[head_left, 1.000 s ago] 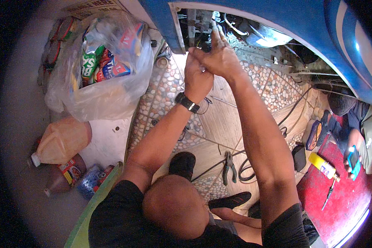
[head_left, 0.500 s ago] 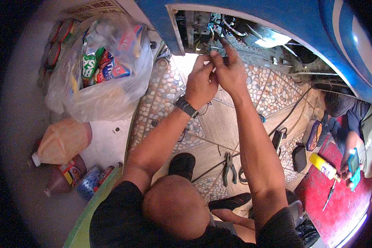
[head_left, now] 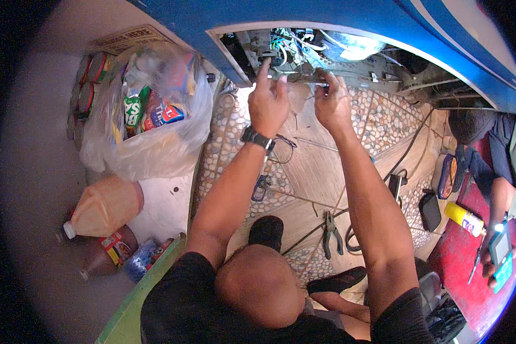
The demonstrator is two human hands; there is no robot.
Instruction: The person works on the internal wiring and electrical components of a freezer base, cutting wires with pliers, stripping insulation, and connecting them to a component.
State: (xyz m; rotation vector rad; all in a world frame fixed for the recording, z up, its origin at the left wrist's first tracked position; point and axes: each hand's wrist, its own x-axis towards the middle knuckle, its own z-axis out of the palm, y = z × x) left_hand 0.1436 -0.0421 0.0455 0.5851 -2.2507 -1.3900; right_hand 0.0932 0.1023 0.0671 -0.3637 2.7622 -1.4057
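My left hand [head_left: 268, 108], with a dark wristwatch on its wrist, reaches up to the lower edge of the opening in a blue cabinet [head_left: 355, 20]. Its index finger points upward and its thumb stands apart. To its right, my right hand [head_left: 333, 109] has its fingers curled at the same edge, closed on something small that I cannot make out. A dark narrow strip [head_left: 305, 78] runs between the two hands; whether either holds it is unclear. Beyond my fingertips, bundled wires [head_left: 295, 45] and a rounded pale metal part [head_left: 355, 47] show inside the opening.
Black-handled pliers [head_left: 331, 234] and a thin rod [head_left: 315, 143] lie on the pebbled tile floor. A bag of wrappers [head_left: 149, 114] and bottles [head_left: 106, 209] are at left. At right, another person's hand [head_left: 490, 266] holds a teal device [head_left: 501, 258] near a yellow canister [head_left: 463, 219].
My hands were close together, fingers bunched; now they are apart, the left farther left and the right lower. The view has shifted, and the other person's teal device has tilted.
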